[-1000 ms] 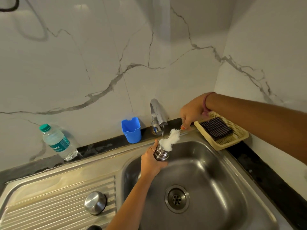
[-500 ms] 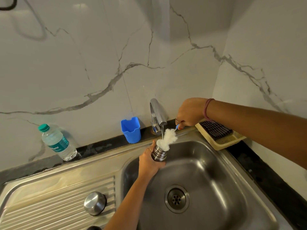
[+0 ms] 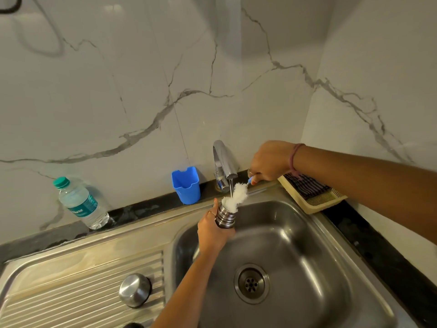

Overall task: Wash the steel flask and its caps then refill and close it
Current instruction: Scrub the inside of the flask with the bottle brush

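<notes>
Change: the right hand [image 3: 270,160] has drawn back from the sink's rear rim toward the wall, lifting the white bottle brush [image 3: 236,194] so more bristle shows above the flask mouth.
Water bottle [image 3: 80,204]: stands at the counter's back edge, far left; teal cap, teal label, writing too blurred to read.
Steel cap [image 3: 134,290]: dome up on the ribbed drainboard [image 3: 71,294], near its front edge.
Blue cup [image 3: 186,185]: against the wall, just left of the tap [image 3: 223,164].
Left hand [image 3: 212,232]: curled round the steel flask [image 3: 225,216], held over the sink basin [image 3: 295,256] near its rear left corner.
Flask: neck under the running stream, brush head stuffed in its mouth.
Right hand: pinches the brush's blue handle beside the spout.
Yellow tray [image 3: 314,203]: right rear corner, dark cloth [image 3: 307,187] inside, partly hidden by the forearm.
</notes>
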`<state>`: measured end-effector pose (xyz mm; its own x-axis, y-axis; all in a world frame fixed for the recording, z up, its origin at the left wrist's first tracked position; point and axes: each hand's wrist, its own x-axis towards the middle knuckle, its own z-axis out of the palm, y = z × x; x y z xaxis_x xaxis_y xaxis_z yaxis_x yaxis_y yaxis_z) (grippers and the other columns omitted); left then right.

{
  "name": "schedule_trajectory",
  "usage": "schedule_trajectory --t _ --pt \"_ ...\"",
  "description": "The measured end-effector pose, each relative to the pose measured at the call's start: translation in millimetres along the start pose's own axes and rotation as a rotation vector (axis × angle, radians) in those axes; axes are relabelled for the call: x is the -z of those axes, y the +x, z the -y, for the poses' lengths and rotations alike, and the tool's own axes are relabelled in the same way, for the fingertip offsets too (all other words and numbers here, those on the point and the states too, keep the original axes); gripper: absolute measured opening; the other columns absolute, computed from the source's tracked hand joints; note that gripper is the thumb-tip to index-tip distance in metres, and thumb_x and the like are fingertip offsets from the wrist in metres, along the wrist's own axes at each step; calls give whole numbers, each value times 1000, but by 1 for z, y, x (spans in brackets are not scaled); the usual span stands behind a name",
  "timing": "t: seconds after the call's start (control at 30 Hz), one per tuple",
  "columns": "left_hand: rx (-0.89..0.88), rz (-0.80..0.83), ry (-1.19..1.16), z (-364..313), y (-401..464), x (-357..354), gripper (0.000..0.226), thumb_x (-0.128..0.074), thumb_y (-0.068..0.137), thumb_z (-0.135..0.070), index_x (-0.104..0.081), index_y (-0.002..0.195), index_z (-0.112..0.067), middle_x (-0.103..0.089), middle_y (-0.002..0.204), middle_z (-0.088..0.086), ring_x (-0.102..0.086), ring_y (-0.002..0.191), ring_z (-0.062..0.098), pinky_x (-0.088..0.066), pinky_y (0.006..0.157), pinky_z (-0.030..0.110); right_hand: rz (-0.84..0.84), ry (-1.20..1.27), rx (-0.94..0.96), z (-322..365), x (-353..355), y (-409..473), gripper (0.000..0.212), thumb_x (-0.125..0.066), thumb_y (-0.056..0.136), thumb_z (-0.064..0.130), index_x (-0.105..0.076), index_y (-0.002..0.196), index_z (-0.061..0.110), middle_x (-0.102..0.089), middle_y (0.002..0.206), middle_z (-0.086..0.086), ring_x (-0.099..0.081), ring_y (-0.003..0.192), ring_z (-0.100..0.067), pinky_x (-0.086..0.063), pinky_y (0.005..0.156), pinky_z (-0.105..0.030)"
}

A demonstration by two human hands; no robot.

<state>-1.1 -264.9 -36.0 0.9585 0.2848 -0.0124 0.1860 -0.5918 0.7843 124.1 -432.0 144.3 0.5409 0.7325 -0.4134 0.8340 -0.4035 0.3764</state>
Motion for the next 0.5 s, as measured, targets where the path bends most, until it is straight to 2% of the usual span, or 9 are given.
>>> schedule_trajectory --t 0.07,0.17,0.27,0.33,0.37,0.5 --pt "-2 40 22 1 2 4 102 -85 70 -21 -29 155 -22 -60 127 2 -58 115 17 -48 102 35 -94 -224 112 2 0 -9 40 -29 103 42 -57 116 17 -52 72 3 -49 64 -14 -36 60 -28" --pt "-7 77 29 0 3 7 102 -86 70 -22 -29 155 -23 -61 125 2 -58 113 16 -48 102 35 -128 -214 123 1 -5 -13 39 -30 103 39 -56 119 15 -58 77 2 -52 63 -14 -36 59 -27" --pt "-27 105 5 -2 1 6 102 -87 68 -19 -32 153 -22 -62 125 0 -59 113 14 -48 102 31 69 129 12 3 -3 -1 43 -36 99 48 -65 108 18 -50 67 9 -47 60 -9 -41 66 -28" --pt "-39 108 -18 -7 -1 2 100 -87 65 -17 -37 151 -23 -63 123 0 -60 113 15 -48 101 31 262 426 -42 5 -2 10 41 -46 95 50 -72 93 18 -53 68 5 -50 64 -16 -48 72 -31" --pt "-44 101 -29 -9 -1 0 99 -87 64 -18 -38 150 -24 -63 122 0 -60 113 16 -49 101 32 326 493 -64 4 -1 15 40 -48 94 49 -72 86 18 -51 67 2 -47 65 -19 -46 72 -31" --pt "-43 90 -35 -14 1 -2 95 -86 63 -21 -44 148 -23 -65 116 1 -62 108 17 -51 98 36 449 601 -152 0 3 22 38 -52 94 45 -68 70 21 -42 56 5 -34 53 -11 -33 60 -24"
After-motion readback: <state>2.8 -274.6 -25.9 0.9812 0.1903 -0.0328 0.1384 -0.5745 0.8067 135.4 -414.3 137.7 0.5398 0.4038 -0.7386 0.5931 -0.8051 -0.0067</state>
